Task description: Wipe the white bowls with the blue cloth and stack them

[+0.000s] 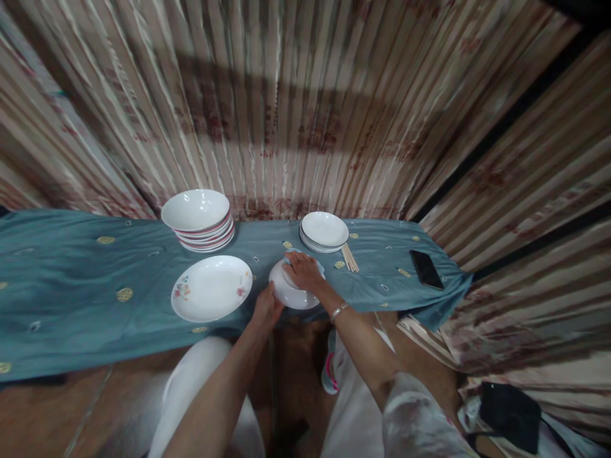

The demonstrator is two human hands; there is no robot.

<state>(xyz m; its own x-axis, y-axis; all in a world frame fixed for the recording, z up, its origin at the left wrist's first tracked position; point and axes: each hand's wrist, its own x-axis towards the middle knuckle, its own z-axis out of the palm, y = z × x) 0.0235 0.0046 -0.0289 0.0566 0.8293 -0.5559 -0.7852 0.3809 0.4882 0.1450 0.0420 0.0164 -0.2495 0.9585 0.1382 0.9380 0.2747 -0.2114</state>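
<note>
A white dish, apparently turned upside down, is tilted over the front edge of the cloth-covered table. My left hand grips its left rim, fingers partly hidden beneath. My right hand presses a light blue cloth onto the dish's underside, with its fingers bent over the cloth. Left of the dish lies an oval white plate with small flower prints. Just behind my right hand stands a stack of small white plates, with several wooden chopsticks lying beside it.
A stack of white bowls with red bands stands at the back left. Toward the right end lies a black phone. The table has a teal cloth; patterned curtains hang behind it. A black bag is low on the right.
</note>
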